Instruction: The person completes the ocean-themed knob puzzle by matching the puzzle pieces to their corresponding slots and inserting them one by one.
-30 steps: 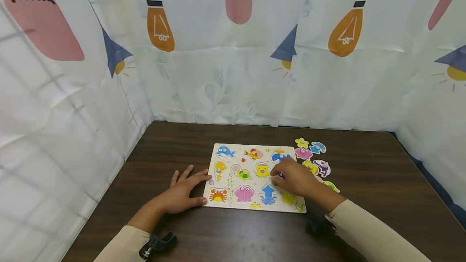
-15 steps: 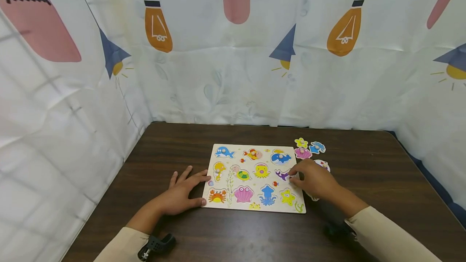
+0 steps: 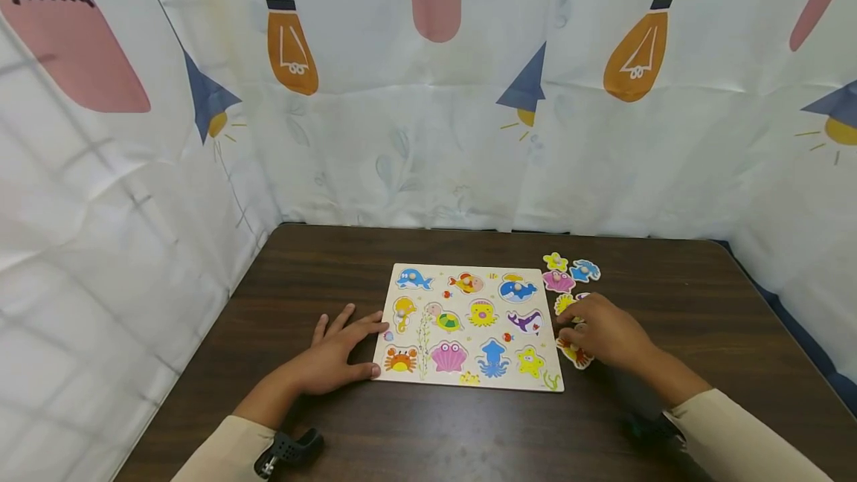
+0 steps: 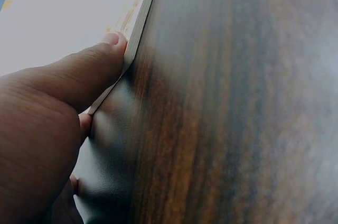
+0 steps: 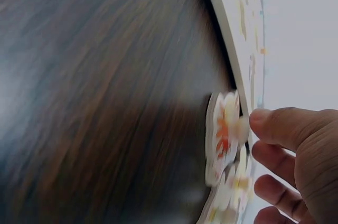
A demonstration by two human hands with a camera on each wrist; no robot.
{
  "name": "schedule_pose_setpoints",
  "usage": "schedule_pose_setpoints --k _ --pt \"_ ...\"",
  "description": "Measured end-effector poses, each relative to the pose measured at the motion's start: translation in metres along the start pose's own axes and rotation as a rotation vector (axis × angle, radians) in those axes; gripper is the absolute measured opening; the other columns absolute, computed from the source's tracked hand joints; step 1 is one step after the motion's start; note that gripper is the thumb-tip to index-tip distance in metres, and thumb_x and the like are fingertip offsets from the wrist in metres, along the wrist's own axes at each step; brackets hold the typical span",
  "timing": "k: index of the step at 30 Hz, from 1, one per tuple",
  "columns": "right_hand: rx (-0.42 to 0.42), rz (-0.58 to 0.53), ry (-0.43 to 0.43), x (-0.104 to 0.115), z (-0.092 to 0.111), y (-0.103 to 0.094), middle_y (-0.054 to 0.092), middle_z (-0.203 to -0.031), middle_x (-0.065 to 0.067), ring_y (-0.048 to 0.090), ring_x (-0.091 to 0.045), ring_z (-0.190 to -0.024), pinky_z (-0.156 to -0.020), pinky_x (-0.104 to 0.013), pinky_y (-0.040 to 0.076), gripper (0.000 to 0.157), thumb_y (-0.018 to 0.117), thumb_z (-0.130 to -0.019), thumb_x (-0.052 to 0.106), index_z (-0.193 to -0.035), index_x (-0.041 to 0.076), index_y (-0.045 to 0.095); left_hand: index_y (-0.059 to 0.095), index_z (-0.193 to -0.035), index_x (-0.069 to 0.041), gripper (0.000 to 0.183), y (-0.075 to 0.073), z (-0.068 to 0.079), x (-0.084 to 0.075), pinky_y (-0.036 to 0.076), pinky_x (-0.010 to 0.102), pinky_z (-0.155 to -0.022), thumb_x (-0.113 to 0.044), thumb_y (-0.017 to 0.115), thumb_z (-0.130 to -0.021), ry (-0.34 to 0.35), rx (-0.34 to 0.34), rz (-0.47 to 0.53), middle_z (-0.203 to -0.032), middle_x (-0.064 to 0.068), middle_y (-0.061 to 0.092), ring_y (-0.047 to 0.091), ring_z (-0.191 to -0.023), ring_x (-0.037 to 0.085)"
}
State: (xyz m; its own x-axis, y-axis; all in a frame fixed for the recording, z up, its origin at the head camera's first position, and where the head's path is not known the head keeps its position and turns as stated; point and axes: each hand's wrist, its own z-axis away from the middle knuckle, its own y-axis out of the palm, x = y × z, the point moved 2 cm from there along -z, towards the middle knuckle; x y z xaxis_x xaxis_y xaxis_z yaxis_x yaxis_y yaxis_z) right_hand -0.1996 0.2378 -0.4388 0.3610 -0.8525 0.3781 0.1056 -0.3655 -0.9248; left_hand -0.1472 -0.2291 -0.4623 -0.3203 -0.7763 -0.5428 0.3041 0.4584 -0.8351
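A pale puzzle board (image 3: 425,300) with colourful sea animals lies flat on the table. My left hand (image 3: 341,352) rests along its left side, fingers spread; in the left wrist view the thumb (image 4: 87,68) touches the board's edge. Just beyond the board's right edge, my right hand (image 3: 605,329) hovers over loose puzzle pieces, fingers slightly bent, thumb and fingertips apart. Below it lies an orange crab piece (image 3: 576,355). In the right wrist view the thumb tip is close to the knob of that crab piece (image 5: 224,134); contact cannot be told. The hand covers several pieces.
Behind the right hand lie a pink piece (image 3: 558,281), a blue piece (image 3: 585,271) and a yellow flower-like piece (image 3: 555,262). A dark wood-grain table (image 3: 455,434) holds everything. A white printed curtain (image 3: 415,162) hangs around its back and sides.
My right hand has moved rightward from over the board to the loose pieces, uncovering the blue whale and purple animal on the board. My left hand has stayed in place.
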Motion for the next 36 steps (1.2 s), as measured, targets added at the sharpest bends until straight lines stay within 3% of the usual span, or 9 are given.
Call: schedule_pose_setpoints --k 9,15,22,36 --pt "-0.041 0.038 -0.032 -0.020 0.011 -0.007 0.067 -0.099 0.002 0.059 -0.022 -0.095 -0.071 -0.040 0.054 0.008 0.083 -0.087 0.022 -0.095 0.022 0.080 0.046 -0.154 -0.032 0.070 -0.001 0.000 -0.001 -0.013 0.072 -0.112 -0.051 0.073 -0.092 -0.005 0.003 -0.004 -0.167 -0.002 0.029 0.001 -0.154 0.044" --pt "-0.026 0.036 -0.040 -0.027 0.016 -0.010 0.068 -0.095 0.007 0.059 -0.021 -0.093 -0.074 -0.043 0.054 0.006 0.082 -0.088 0.021 -0.093 0.022 0.080 0.047 -0.154 -0.033 0.070 -0.002 -0.001 -0.001 -0.012 0.072 -0.112 -0.051 0.074 -0.092 -0.012 0.002 -0.012 -0.167 -0.002 0.029 0.002 -0.154 0.044" --pt "0.000 0.061 -0.011 -0.031 0.027 -0.013 0.068 -0.100 0.001 0.062 -0.027 -0.099 -0.082 -0.053 0.055 0.009 0.084 -0.086 0.022 -0.093 0.021 0.079 0.047 -0.154 -0.033 0.070 -0.001 -0.001 0.000 -0.012 0.072 -0.112 -0.051 0.074 -0.092 -0.013 0.004 -0.009 -0.167 -0.003 0.029 0.002 -0.154 0.044" --pt "-0.016 0.070 -0.002 -0.039 0.037 -0.016 0.070 -0.102 -0.001 0.065 -0.029 -0.099 -0.077 -0.053 0.056 0.013 0.085 -0.085 0.020 -0.096 0.022 0.080 0.046 -0.154 -0.034 0.070 -0.001 -0.001 0.000 -0.012 0.072 -0.112 -0.051 0.073 -0.092 -0.010 0.002 -0.014 -0.167 -0.002 0.029 0.002 -0.154 0.044"
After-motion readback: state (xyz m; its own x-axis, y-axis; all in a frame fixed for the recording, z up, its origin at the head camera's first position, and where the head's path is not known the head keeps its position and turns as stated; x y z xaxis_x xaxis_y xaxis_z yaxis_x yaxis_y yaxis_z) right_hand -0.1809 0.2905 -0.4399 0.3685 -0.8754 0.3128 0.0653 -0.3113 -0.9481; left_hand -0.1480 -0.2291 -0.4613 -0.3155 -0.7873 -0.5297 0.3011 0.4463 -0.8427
